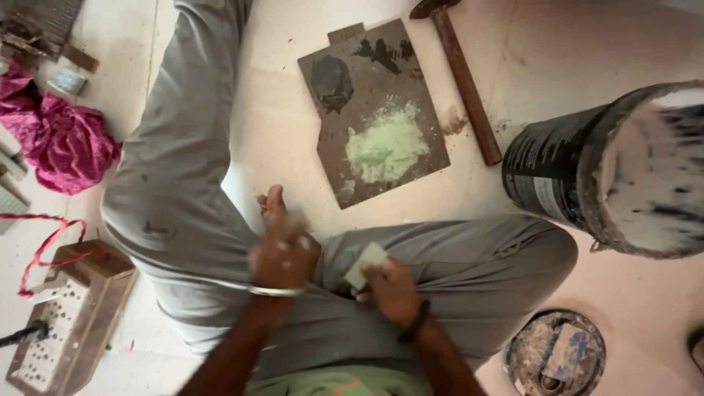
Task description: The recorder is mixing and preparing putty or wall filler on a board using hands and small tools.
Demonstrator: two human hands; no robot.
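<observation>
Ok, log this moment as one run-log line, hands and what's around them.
left hand: blurred, held closed over lap | right hand: holds small pale flat piece | board with green paste on floor ahead | hammer, bucket to the right

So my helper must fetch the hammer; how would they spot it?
Start at the big paint-stained bucket on the right. Just left of it, beside the board with green paste, lies the hammer: the only long brown wooden handle with a dark head.

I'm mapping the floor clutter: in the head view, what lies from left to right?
Pink cloth → perforated wooden block → board with green putty → hammer → paint bucket.
</observation>
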